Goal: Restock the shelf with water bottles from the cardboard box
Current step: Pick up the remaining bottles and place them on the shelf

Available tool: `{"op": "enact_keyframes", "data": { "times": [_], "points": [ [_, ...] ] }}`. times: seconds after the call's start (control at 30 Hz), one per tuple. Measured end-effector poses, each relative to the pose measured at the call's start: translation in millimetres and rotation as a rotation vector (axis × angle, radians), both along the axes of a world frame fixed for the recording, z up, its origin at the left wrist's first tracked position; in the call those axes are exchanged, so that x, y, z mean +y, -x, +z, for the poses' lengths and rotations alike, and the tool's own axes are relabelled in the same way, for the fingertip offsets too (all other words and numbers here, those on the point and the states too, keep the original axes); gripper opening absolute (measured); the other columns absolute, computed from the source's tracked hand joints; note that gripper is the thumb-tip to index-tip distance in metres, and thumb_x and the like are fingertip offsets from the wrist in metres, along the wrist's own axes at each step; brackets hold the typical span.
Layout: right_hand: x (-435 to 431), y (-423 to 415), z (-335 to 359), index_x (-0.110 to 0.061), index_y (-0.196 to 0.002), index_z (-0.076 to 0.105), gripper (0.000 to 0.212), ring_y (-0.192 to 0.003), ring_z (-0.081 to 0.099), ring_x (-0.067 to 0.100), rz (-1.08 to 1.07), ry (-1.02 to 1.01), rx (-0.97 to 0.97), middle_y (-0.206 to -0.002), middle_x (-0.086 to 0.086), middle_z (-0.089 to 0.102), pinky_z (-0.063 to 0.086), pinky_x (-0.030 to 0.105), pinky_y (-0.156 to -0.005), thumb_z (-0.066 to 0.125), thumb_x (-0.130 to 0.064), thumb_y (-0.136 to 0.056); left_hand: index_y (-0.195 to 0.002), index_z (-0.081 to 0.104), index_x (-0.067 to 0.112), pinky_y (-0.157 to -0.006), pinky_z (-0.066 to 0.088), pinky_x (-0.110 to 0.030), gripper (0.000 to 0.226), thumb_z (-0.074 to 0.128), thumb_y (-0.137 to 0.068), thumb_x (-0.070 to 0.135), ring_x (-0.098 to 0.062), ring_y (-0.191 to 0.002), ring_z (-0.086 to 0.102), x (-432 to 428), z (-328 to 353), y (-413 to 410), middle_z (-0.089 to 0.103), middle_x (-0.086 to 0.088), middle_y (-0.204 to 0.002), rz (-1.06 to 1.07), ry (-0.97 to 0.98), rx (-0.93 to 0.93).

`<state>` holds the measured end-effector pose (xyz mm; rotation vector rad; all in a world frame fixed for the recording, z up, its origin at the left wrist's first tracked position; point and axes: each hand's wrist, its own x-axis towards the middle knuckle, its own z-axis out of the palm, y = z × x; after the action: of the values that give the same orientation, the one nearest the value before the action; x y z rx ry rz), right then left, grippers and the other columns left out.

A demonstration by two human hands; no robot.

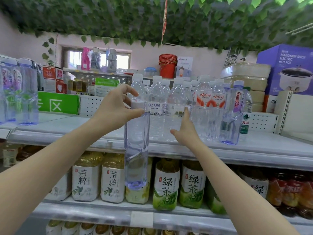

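Note:
My left hand (116, 106) grips the white cap of a tall clear water bottle (136, 150). The bottle hangs upright in front of the top shelf's edge (220, 150), its base down at the level of the tea bottles. My right hand (185, 131) is open with fingers straight, touching the side of a clear labelled water bottle (176, 106) that stands on the top shelf. Several more water bottles (208, 99) stand in rows behind and to the right of it. The cardboard box is out of view.
A purple-tinted bottle (232, 114) stands at the right end of the row, and similar ones (18, 92) stand at the far left. Bare shelf surface (71, 126) lies between them. Tea bottles (166, 184) fill the lower shelf. A purple hot-pot box (288, 68) sits top right.

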<state>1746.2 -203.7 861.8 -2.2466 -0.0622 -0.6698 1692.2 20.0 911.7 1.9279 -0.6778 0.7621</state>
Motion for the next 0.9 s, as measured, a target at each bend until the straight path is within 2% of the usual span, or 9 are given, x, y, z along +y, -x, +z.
{"op": "enact_keyframes", "data": {
  "times": [0.07,0.2,0.4,0.47,0.57,0.63,0.73,0.8,0.9],
  "points": [
    [4.1,-2.6,1.1,-0.019,-0.148,-0.019,0.104,-0.144,0.014,0.028,-0.051,0.043,0.025,-0.158,0.010,0.007,0.023,0.041,-0.113,0.065,-0.015,-0.088,-0.102,0.053,0.019,-0.057,0.043,-0.020,0.039,0.079,-0.073,0.015,-0.012,-0.060,0.058,0.3,-1.0,-0.4,0.057,0.000,-0.074,0.000,0.005,-0.001],
    [15.7,-8.6,-5.8,-0.015,-0.149,-0.012,0.121,-0.134,0.027,0.032,-0.247,0.133,-0.051,-0.146,0.015,0.020,0.037,0.047,-0.103,0.079,-0.037,-0.072,-0.101,0.054,0.021,-0.058,0.044,-0.022,0.039,0.079,-0.072,0.016,-0.012,-0.060,0.058,1.2,-4.2,-2.6,0.057,-0.001,-0.076,-0.001,0.007,0.002],
    [5.8,-4.1,-2.7,-0.021,-0.148,-0.019,0.108,-0.139,0.027,0.029,-0.065,-0.012,-0.003,-0.156,0.011,0.018,0.030,0.034,-0.107,0.066,-0.004,-0.085,-0.103,0.054,0.020,-0.059,0.044,-0.022,0.040,0.079,-0.072,0.016,-0.013,-0.062,0.058,0.8,-5.0,-5.7,0.059,-0.003,-0.078,0.001,0.002,0.005],
    [3.9,-3.2,-1.4,-0.021,-0.148,-0.019,0.105,-0.138,0.031,0.027,-0.047,-0.031,0.030,-0.156,0.008,0.018,0.033,0.029,-0.102,0.064,-0.004,-0.087,-0.104,0.054,0.020,-0.062,0.047,-0.024,0.041,0.079,-0.072,0.017,-0.015,-0.065,0.059,0.0,-5.4,-6.4,0.059,-0.005,-0.080,0.011,-0.002,-0.001],
    [10.8,-2.9,-3.2,-0.019,-0.149,-0.016,0.110,-0.137,0.030,0.029,-0.078,-0.033,0.019,-0.155,0.011,0.014,0.033,0.035,-0.105,0.071,-0.017,-0.082,-0.105,0.054,0.020,-0.064,0.049,-0.029,0.041,0.079,-0.072,0.017,-0.015,-0.066,0.060,-1.5,-5.9,-7.4,0.060,-0.008,-0.082,0.010,-0.002,-0.004],
    [14.0,-3.2,-5.6,-0.020,-0.149,-0.016,0.109,-0.131,0.036,0.028,-0.079,-0.055,0.009,-0.153,0.014,0.013,0.039,0.032,-0.095,0.070,-0.016,-0.082,-0.105,0.054,0.020,-0.065,0.050,-0.030,0.042,0.079,-0.072,0.017,-0.016,-0.066,0.061,-2.1,-6.3,-7.8,0.061,-0.008,-0.082,0.007,-0.001,-0.001],
    [13.5,-3.5,-7.3,-0.020,-0.150,-0.013,0.103,-0.120,0.042,0.024,-0.077,-0.095,-0.032,-0.151,0.012,0.024,0.035,0.025,-0.080,0.065,-0.007,-0.084,-0.104,0.054,0.021,-0.063,0.049,-0.030,0.041,0.079,-0.072,0.017,-0.016,-0.066,0.061,-1.8,-7.3,-9.6,0.062,-0.008,-0.081,0.004,0.009,0.001],
    [12.7,-4.8,-7.8,-0.018,-0.150,-0.007,0.104,-0.124,0.040,0.028,-0.128,-0.087,-0.074,-0.143,0.012,0.038,0.038,0.029,-0.089,0.070,-0.011,-0.080,-0.103,0.054,0.021,-0.061,0.047,-0.028,0.039,0.079,-0.073,0.016,-0.016,-0.065,0.061,-1.4,-8.2,-10.1,0.061,-0.008,-0.080,0.001,0.016,0.007],
    [13.9,-5.9,-9.1,-0.016,-0.149,0.003,0.103,-0.127,0.036,0.034,-0.224,-0.005,-0.071,-0.135,0.012,0.046,0.037,0.046,-0.104,0.074,-0.023,-0.075,-0.102,0.054,0.022,-0.062,0.047,-0.028,0.039,0.079,-0.072,0.017,-0.016,-0.065,0.061,-1.0,-9.6,-9.9,0.062,-0.010,-0.082,-0.008,0.016,0.011]
  ]
}}
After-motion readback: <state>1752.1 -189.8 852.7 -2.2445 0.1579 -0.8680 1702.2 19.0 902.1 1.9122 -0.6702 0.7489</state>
